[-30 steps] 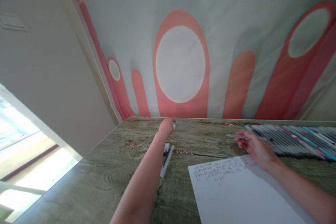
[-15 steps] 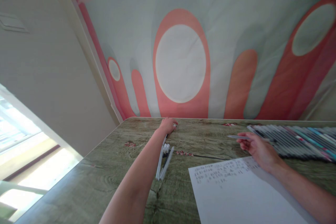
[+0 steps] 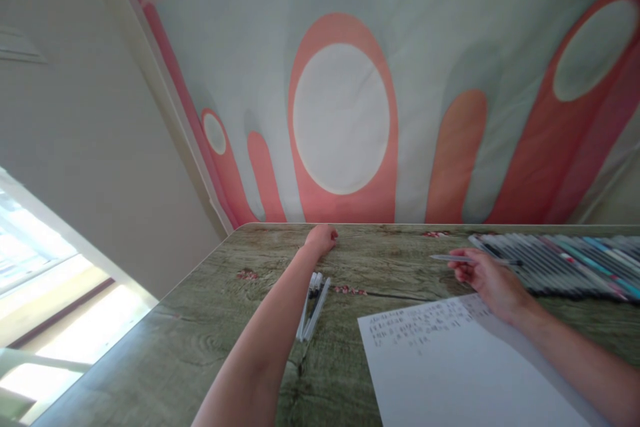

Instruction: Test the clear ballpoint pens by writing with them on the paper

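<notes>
My left hand (image 3: pixel 323 239) reaches far across the table and rests near its back edge. Its fingers are curled in, and whatever they hold is hidden. A few white pens (image 3: pixel 313 297) lie side by side next to my left forearm. My right hand (image 3: pixel 487 278) is closed on a grey pen (image 3: pixel 453 258) that points left, just above a white sheet of paper (image 3: pixel 450 360) with small handwriting along its top. The hand sits at the left end of a long row of several coloured pens (image 3: pixel 565 260).
The table (image 3: pixel 200 333) has a green wood-grain top with small red marks, and its left edge runs diagonally toward a bright floor. A cloth with pink and white ovals (image 3: pixel 345 120) hangs behind the table, and a cream wall stands to the left.
My left hand has settled lower on the table near the back edge, and a small white thing seen at its fingertips earlier no longer shows. My right hand and its pen have barely shifted.
</notes>
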Available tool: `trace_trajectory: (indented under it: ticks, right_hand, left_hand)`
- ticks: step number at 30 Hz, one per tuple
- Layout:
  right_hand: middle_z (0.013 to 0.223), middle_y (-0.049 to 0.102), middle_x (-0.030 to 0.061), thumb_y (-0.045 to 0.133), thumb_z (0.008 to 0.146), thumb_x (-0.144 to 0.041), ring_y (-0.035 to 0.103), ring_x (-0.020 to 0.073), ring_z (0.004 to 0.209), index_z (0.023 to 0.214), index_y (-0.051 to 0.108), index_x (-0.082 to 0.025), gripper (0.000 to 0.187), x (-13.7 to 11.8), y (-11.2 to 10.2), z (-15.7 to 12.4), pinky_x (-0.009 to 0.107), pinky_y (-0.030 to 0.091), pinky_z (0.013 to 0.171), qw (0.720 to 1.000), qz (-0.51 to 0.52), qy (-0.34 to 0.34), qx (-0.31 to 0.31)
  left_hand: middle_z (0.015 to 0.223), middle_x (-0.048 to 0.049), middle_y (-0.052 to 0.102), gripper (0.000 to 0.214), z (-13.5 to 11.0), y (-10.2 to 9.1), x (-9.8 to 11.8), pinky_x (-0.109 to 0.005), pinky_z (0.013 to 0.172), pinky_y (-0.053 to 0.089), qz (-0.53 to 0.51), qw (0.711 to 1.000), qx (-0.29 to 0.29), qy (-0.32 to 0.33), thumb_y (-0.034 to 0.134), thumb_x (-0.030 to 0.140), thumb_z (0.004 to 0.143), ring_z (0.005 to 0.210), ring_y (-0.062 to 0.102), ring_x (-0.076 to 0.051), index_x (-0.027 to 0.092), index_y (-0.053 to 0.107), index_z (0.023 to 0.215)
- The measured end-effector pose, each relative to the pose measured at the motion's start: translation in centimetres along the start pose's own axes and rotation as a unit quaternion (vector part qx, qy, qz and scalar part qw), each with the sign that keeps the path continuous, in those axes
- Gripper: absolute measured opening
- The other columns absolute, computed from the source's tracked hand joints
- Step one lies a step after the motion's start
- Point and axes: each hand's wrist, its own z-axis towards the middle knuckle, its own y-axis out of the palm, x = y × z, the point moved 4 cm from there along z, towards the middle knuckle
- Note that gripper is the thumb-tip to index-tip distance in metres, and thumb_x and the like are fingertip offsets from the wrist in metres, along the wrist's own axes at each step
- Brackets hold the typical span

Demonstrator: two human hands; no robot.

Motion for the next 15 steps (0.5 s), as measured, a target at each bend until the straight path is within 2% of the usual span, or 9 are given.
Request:
trace_trajectory:
  ticks: [3,6,10,15]
  right_hand:
    - [0.07,0.062,0.0056,0.052,0.074,-0.034,0.053,0.0126,0.056,0.084,0.06,-0.017,0.021,0.0,0.0,0.1,0.024,0.045,0.05,1.0,-0.007,-0.006,-0.001]
    - [0.07,0.062,0.0056,0.052,0.074,-0.035,0.053,0.013,0.055,0.084,0.06,-0.017,0.022,0.0,0.0,0.1,0.025,0.045,0.05,1.0,-0.013,-0.01,-0.003]
    - [0.071,0.063,0.0051,0.051,0.075,-0.034,0.053,0.0124,0.056,0.085,0.06,-0.018,0.021,0.1,-0.1,0.1,0.024,0.045,0.05,1.0,-0.015,-0.001,-0.001]
    - [0.071,0.063,0.0041,0.051,0.075,-0.032,0.052,0.0111,0.057,0.084,0.061,-0.019,0.019,0.3,-0.1,0.1,0.022,0.045,0.051,1.0,-0.002,0.011,0.001]
  left_hand:
    - [0.087,-0.0025,0.067,0.03,0.0,0.0,0.8,-0.024,0.078,0.044,-0.002,1.0,-0.005,-0.011,0.058,0.017,0.063,0.086,0.059,-0.017,0.023,0.066,0.092]
    - [0.087,-0.0043,0.067,0.027,-0.2,0.7,2.7,-0.025,0.075,0.045,-0.01,0.999,-0.013,-0.029,0.06,0.022,0.061,0.083,0.061,-0.018,0.022,0.067,0.088]
    - [0.087,-0.0072,0.067,0.022,-1.2,2.0,6.9,-0.026,0.071,0.047,-0.035,0.998,-0.019,-0.041,0.058,0.025,0.064,0.083,0.061,-0.02,0.02,0.068,0.084]
    - [0.087,-0.0128,0.066,0.021,-2.9,3.3,12.5,-0.031,0.074,0.047,-0.098,0.995,-0.02,-0.025,0.054,0.026,0.068,0.084,0.061,-0.023,0.016,0.067,0.082]
